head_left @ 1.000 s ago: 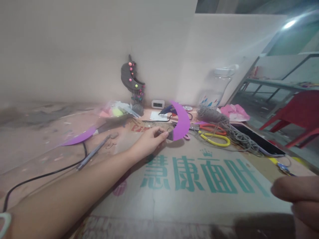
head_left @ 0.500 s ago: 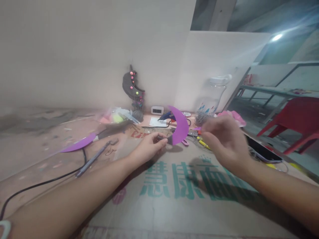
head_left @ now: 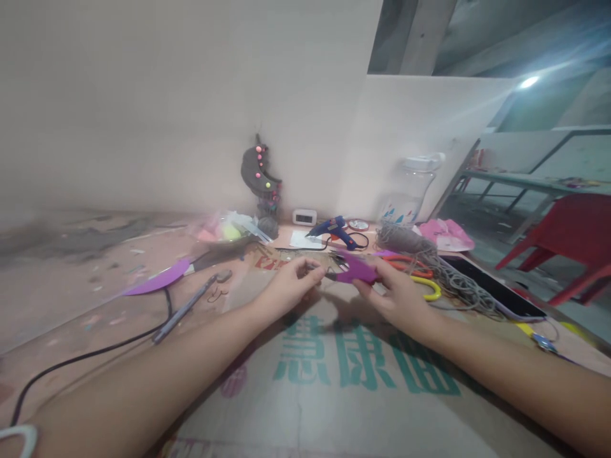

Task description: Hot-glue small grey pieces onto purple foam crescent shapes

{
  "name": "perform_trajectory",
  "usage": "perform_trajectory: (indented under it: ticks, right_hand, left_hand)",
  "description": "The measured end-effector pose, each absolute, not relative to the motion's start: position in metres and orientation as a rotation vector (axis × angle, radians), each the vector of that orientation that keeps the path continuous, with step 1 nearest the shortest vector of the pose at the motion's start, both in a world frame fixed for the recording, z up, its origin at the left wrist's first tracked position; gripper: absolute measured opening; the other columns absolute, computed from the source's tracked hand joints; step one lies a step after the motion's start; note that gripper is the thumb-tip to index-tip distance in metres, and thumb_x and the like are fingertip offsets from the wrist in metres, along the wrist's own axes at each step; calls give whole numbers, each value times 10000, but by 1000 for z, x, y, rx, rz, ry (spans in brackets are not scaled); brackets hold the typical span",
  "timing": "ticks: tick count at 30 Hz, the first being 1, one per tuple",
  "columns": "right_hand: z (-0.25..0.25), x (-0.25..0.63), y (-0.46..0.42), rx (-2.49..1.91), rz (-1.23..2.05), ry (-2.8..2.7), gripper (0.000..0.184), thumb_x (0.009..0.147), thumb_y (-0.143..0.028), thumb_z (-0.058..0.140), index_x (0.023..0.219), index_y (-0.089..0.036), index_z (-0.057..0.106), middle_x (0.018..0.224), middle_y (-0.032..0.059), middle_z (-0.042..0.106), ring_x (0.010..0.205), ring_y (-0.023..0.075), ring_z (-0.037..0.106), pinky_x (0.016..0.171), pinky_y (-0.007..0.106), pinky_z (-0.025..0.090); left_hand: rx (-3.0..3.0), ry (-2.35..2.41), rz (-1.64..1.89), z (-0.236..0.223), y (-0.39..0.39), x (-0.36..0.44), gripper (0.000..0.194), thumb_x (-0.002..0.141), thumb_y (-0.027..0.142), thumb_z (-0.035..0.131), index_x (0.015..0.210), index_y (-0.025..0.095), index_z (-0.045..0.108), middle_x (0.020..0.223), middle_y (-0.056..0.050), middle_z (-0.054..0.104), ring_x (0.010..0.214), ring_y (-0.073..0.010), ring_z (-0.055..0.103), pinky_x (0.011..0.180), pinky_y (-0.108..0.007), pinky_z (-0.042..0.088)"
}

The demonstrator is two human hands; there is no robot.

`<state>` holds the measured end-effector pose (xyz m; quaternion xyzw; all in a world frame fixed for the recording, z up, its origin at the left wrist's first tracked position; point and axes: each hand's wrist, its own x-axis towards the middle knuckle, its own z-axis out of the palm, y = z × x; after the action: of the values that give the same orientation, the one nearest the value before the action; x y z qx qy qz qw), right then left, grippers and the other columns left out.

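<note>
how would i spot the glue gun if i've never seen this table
At the back of the table, by the wall, find the small white clock. Just right of it lies the glue gun: the only dark blue, pistol-shaped thing there, unlike the grey yarn further right.

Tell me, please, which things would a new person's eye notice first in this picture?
Probably the bright purple piece, held between the left hand and the right hand over the cardboard. Next come the large green characters printed on that cardboard, just this side of the hands, and the dark moon decoration with small bright balls against the wall behind.
</note>
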<state>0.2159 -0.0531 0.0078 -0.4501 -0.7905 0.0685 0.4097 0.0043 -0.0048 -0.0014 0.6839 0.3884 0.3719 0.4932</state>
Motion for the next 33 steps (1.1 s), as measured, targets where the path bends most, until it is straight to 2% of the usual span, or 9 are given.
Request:
perform_trajectory:
  ticks: [5, 12, 16, 21, 24, 26, 28, 30, 33]
  right_hand:
    - [6, 222, -58, -866, -235, -2261, 126, 834, -139, 536, 941, -200, 563, 799, 35, 645, 694, 151, 581, 621, 255, 453]
    - [5, 217, -56, -877, -199, -2359, 145, 833, -92, 510, 913, -209, 537, 794, 39, 601, 706, 162, 554, 625, 275, 435]
    - [5, 215, -53, -1070, 67, -2080, 278, 823, -118, 514, 1087, -201, 489, 969, 75, 577, 677, 142, 537, 618, 287, 456]
    - [6, 209, -44, -1135, 796, -1783, 603, 845, -227, 540, 1400, -280, 308, 1337, 112, 493, 574, 72, 530, 495, 235, 454]
    - [5, 205, -41, -1109, 1102, -1672, 639, 796, -280, 614, 1384, -233, 369, 1159, 92, 607, 602, 86, 562, 471, 209, 434]
    - [4, 205, -41, -1169, 1147, -1643, 479, 796, -328, 624, 1241, -178, 535, 865, 36, 651, 548, 90, 534, 443, 200, 390]
    - [5, 207, -43, -1272, 1064, -1640, 300, 821, -381, 594, 1010, -155, 649, 627, -18, 576, 464, 88, 469, 416, 210, 349]
    - [8, 209, -47, -1328, 853, -1652, 253, 840, -394, 568, 872, -162, 665, 563, -29, 539, 453, 99, 459, 429, 227, 360]
    - [15, 210, -55, -1233, 443, -1727, 188, 866, -320, 542, 856, -178, 665, 690, 10, 629, 600, 135, 562, 555, 256, 444]
  left_hand:
    - [1717, 930, 936, -2, -2, 5, 397, 826, 545, 522, 713, 166, 490, 624, 19, 510, 544, -96, 473, 499, -212, 353]
    - [1567, 863, 913, 5, -12, 6, 317, 844, 410, 504, 638, 182, 422, 539, 50, 419, 465, -78, 402, 456, -209, 304]
    - [1571, 895, 918, 6, -16, 6, 303, 855, 390, 496, 645, 181, 432, 539, 48, 439, 470, -78, 419, 453, -200, 306]
    - [1675, 905, 858, 5, -14, 4, 294, 862, 404, 500, 675, 180, 466, 546, 45, 464, 475, -85, 438, 451, -205, 306]
    - [1722, 849, 884, 1, -10, 3, 300, 864, 408, 504, 680, 172, 489, 555, 39, 476, 516, -90, 460, 499, -208, 345]
    - [1728, 836, 897, 0, -9, 3, 308, 866, 408, 500, 672, 169, 493, 552, 38, 477, 521, -90, 459, 512, -208, 354]
    - [1726, 866, 898, -1, -8, 3, 317, 865, 407, 494, 652, 171, 485, 543, 36, 474, 505, -90, 453, 493, -209, 345]
    - [1719, 931, 900, -1, -8, 3, 314, 860, 401, 489, 642, 176, 478, 532, 37, 469, 478, -89, 443, 460, -210, 327]
    - [1705, 1017, 905, -1, -8, 3, 300, 857, 397, 477, 647, 182, 474, 530, 40, 466, 451, -88, 440, 432, -211, 320]
